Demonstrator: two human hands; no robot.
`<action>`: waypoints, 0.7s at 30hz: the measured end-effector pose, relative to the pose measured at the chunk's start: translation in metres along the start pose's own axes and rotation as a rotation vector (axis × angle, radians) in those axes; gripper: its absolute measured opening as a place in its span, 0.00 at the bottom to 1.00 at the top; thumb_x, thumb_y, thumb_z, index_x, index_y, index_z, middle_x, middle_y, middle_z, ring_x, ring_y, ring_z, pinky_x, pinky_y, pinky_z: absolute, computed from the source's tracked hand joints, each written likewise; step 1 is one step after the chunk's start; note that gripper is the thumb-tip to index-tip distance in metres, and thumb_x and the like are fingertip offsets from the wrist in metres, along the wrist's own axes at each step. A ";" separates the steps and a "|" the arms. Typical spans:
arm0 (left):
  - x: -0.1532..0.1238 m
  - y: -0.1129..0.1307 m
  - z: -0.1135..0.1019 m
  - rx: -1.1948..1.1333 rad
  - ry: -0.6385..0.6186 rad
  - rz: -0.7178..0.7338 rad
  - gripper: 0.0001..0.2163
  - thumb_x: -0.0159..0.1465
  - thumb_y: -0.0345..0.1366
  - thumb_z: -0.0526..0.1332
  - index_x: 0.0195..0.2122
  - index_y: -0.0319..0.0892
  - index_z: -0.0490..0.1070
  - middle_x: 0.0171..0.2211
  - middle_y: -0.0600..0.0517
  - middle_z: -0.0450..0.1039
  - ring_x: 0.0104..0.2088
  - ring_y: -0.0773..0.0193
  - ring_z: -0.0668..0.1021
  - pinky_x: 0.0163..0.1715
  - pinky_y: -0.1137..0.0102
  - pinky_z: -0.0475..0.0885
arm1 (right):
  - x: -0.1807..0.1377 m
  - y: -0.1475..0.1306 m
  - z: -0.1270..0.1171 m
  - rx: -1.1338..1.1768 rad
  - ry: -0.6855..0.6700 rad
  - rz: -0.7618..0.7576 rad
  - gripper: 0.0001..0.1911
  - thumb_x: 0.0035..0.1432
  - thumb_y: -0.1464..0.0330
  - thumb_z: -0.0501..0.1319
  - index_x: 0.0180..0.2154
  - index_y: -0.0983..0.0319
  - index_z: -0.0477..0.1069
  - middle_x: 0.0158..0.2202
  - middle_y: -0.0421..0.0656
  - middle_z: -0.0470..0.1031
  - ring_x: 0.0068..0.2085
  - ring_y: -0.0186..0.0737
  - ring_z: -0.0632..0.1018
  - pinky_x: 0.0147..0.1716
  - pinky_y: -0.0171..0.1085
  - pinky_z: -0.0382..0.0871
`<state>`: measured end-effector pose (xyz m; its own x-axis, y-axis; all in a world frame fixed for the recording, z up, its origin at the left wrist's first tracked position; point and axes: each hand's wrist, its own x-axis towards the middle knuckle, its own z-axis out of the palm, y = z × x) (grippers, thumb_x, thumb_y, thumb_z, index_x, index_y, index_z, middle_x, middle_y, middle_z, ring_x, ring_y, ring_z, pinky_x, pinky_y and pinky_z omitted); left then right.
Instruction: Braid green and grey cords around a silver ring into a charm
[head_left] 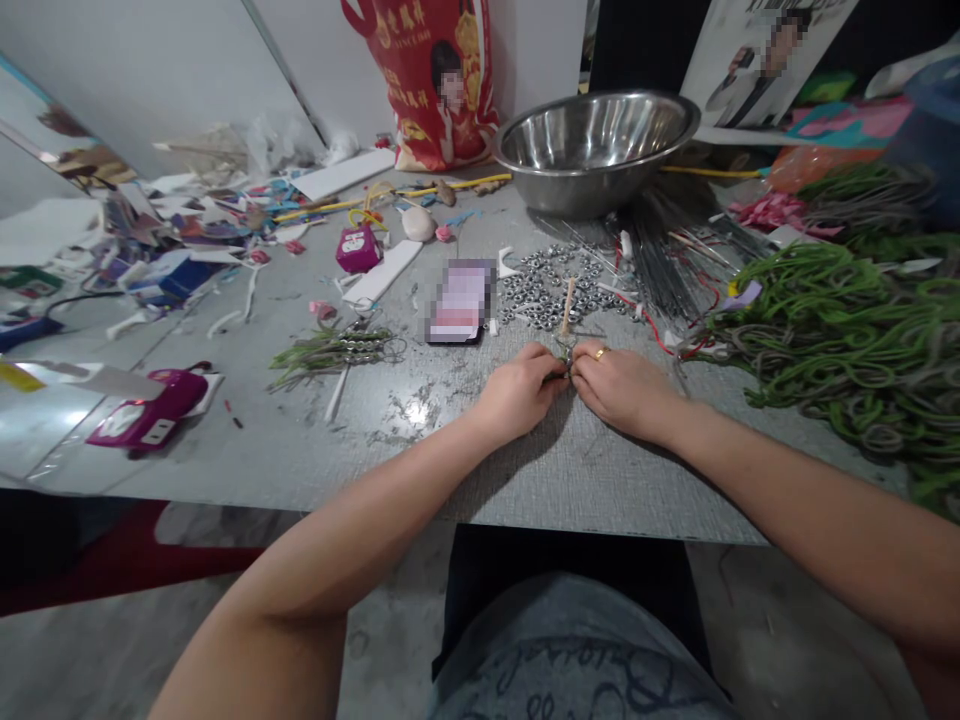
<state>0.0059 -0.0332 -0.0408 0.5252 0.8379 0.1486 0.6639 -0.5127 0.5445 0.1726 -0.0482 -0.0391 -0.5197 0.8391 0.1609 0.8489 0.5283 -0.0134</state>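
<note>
My left hand [519, 390] and my right hand [621, 385] meet at the middle of the grey table [420, 450], fingers pinched together on a small green cord piece with a metal nut [566, 362]. A ring sits on a right-hand finger. Just beyond the hands lies a spread of small metal nuts [551, 285] with a thin wooden stick [568, 305] standing among them. A heap of green cords [847, 340] fills the table to the right of my right hand. A bundle of finished green pieces with nuts [337, 350] lies to the left.
A steel bowl [596, 140] stands at the back, thin metal rods [675, 255] beside it. A phone [457, 300] lies left of the nuts. A red bag [431, 75] leans on the wall. Pink boxes [150, 415], paper scraps and clutter cover the left side.
</note>
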 end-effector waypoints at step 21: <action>-0.001 0.002 0.000 0.034 -0.001 -0.006 0.06 0.62 0.32 0.56 0.38 0.40 0.72 0.39 0.49 0.69 0.39 0.62 0.75 0.41 0.66 0.71 | 0.001 0.000 -0.003 0.030 0.001 0.055 0.16 0.62 0.71 0.46 0.34 0.68 0.72 0.38 0.51 0.74 0.32 0.40 0.71 0.30 0.39 0.55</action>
<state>0.0067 -0.0348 -0.0404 0.5216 0.8408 0.1450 0.6846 -0.5138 0.5171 0.1722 -0.0476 -0.0361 -0.4720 0.8670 0.1602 0.8731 0.4848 -0.0515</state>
